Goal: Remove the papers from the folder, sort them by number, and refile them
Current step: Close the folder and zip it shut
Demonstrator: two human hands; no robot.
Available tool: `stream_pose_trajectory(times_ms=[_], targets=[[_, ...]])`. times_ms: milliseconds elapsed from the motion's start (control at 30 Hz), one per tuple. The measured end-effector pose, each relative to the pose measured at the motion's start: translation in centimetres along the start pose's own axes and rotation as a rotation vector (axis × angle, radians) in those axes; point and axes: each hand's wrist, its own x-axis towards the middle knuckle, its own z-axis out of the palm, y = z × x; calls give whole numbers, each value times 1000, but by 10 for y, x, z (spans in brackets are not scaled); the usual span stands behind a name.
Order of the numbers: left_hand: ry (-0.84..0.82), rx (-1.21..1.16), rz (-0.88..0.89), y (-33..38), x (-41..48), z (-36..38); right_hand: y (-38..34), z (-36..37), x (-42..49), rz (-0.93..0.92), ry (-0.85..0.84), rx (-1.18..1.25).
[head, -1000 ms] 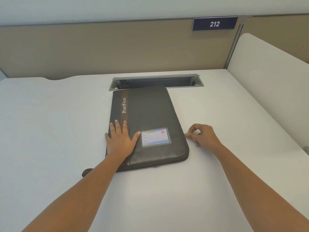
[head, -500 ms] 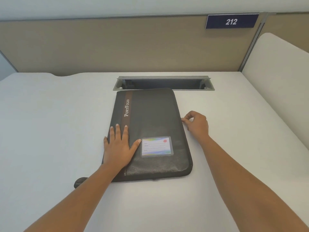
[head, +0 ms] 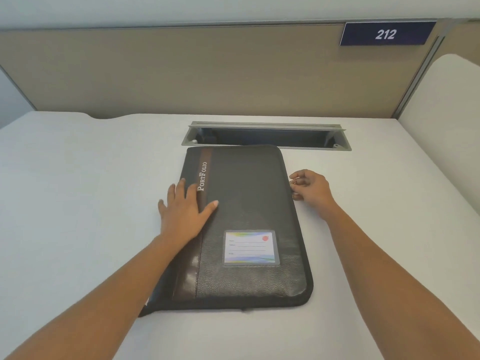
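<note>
right hand (head: 311,188) slid up, grained folder (head: 249,203) — rounded corners

The desk (head: 78,203) is lit brightly and evenly from overhead; only soft, faint shadows are cast along the near edge of the folder (head: 249,203). A pale glare is seen on its glossy brown strip (head: 191,267). The partition rail (head: 181,25) is bowed by wide-angle distortion, and fine detail is slightly softened.

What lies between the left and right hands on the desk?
In the head view, only the cover of the black leather portfolio folder lies between the left hand and right hand.
</note>
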Motion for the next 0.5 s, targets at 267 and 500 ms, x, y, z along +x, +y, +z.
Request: stream_pose_trajectory(times_ms=[267, 500], targets=[[-131, 3, -97, 13, 63, 13, 2, -1, 4, -54, 17, -46], [-49, 82, -16, 8, 55, 22, 2, 9, 33, -80, 170, -87]])
